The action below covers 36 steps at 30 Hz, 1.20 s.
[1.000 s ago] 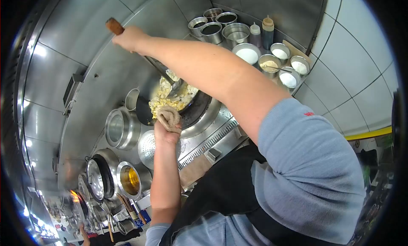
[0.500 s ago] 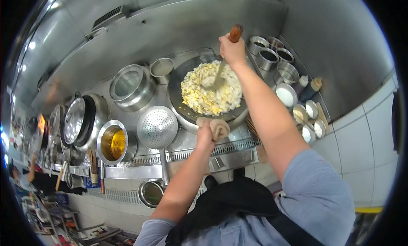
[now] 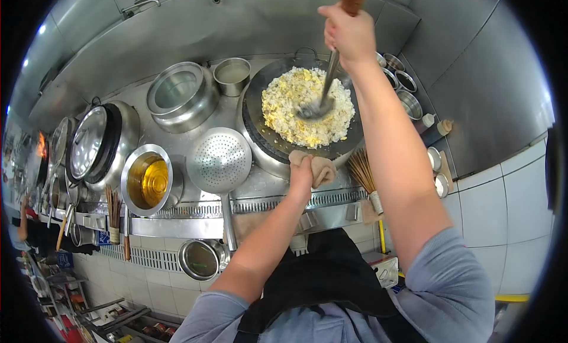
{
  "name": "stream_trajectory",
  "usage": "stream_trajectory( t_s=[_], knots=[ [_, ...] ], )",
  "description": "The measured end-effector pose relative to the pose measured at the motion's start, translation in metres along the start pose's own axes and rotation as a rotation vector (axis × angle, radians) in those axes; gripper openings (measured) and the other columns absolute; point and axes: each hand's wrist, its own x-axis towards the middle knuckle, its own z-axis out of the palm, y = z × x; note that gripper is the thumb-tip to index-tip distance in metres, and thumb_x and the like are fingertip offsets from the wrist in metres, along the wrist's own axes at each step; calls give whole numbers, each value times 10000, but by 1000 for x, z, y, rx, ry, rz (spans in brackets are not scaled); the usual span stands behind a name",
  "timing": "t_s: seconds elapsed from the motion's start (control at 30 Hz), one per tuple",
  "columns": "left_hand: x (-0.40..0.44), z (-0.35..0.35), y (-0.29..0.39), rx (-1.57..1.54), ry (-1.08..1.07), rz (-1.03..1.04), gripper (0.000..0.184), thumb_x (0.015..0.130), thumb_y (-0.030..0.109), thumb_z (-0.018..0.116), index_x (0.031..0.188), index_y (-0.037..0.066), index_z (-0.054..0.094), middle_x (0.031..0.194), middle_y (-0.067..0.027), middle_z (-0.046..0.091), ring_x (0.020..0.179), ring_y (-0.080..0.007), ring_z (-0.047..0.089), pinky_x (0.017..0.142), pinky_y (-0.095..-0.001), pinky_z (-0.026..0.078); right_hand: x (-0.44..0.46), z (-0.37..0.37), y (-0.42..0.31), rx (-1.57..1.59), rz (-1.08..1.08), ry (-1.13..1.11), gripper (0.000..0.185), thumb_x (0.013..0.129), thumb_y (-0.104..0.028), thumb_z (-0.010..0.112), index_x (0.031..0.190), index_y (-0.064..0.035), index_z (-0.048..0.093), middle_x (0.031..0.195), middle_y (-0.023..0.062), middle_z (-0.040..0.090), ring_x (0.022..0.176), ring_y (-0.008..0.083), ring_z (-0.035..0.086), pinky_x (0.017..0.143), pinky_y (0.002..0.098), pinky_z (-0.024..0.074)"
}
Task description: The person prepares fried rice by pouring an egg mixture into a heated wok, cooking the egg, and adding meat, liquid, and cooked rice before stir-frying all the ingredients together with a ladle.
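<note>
Rice mixed with yellow egg (image 3: pixel 290 109) lies in a dark wok (image 3: pixel 255 100) on the stove. My right hand (image 3: pixel 350 35) is closed around the wooden handle (image 3: pixel 352 1) of a metal ladle (image 3: pixel 316 108), whose blurred bowl rests on the rice. At the wok's near rim, my left hand (image 3: pixel 301 178) grips a folded beige cloth (image 3: pixel 319 169). The wok's edge under the cloth is hidden. Beyond the rice, a loop handle (image 3: pixel 306 52) shows on the wok's far rim.
Left of the wok are a perforated strainer (image 3: pixel 219 159), a pot of yellow oil (image 3: pixel 148 183), stacked metal basins (image 3: pixel 177 94) and a small pot (image 3: pixel 232 75). A bamboo brush (image 3: pixel 362 171) stands right of the cloth. Seasoning containers (image 3: pixel 409 104) line the right. Another person's arm (image 3: pixel 23 218) shows far left.
The view has turned and levelled, showing the whole wok. My right hand has shifted the ladle within the rice, now more spread out. My left hand still holds the cloth at the rim.
</note>
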Motion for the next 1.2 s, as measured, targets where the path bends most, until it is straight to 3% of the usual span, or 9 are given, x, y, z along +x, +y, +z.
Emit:
stream_trajectory(
  t_s=[0.3,0.37,0.43,0.5,0.63,0.77,1.03,1.07,1.2],
  knots=[
    [11,-7,-4,79,25,-73,267,887,210,557,1034,-13,549,889,-110,616,733,-196,615,567,-306,493,-23,3,-5,167,-44,96,242,844,-46,584,652,-91,444,485,-27,363,372,88,339,367,259,258],
    [-2,-6,8,61,-1,-134,358,869,238,584,1099,-34,548,1015,-146,608,920,-216,603,784,-314,491,-44,-13,-19,231,-95,-38,219,851,-52,579,676,-94,455,494,-26,372,376,85,336,370,259,260],
    [-5,-1,18,25,24,-250,369,874,266,585,1112,-12,536,1023,-157,604,891,-221,622,709,-332,526,-53,-5,40,24,92,170,210,856,-38,568,680,-92,467,503,-20,408,383,91,357,376,258,274],
    [-8,-2,30,2,-21,-280,384,885,328,585,1103,16,535,970,-140,627,812,-219,652,603,-344,547,-38,-25,73,61,106,-81,192,854,-38,580,695,-86,484,515,-20,424,386,95,367,377,256,275],
    [-24,-9,45,-78,-184,-419,423,901,443,567,1078,59,557,865,-83,662,718,-204,668,534,-332,539,-19,-80,-25,162,66,-86,287,845,-84,619,616,-133,454,491,-41,427,367,72,361,356,246,248],
    [-21,-3,48,-18,-141,-490,394,907,442,557,1027,68,584,879,-84,662,702,-212,656,544,-363,535,-65,-108,30,124,44,343,279,847,-57,578,641,-119,399,485,-29,367,363,95,347,352,253,264],
    [-17,0,37,-52,-58,-455,366,909,449,530,973,96,600,819,-70,656,661,-217,636,482,-322,465,-11,-182,-17,341,-161,233,231,858,-111,572,649,-93,474,474,-21,389,347,104,347,365,273,297],
    [-20,-2,37,-4,-57,-453,376,907,465,526,973,103,602,814,-63,657,661,-211,631,478,-325,456,-13,-162,14,235,-141,546,196,873,-119,539,690,-89,477,483,-18,389,355,112,356,377,271,309],
    [-21,3,43,77,-53,-436,401,902,507,516,969,121,604,802,-47,656,663,-200,615,477,-338,437,27,-143,60,314,160,158,200,830,-81,570,694,-90,424,485,-15,359,351,122,353,344,287,284]
  ],
)
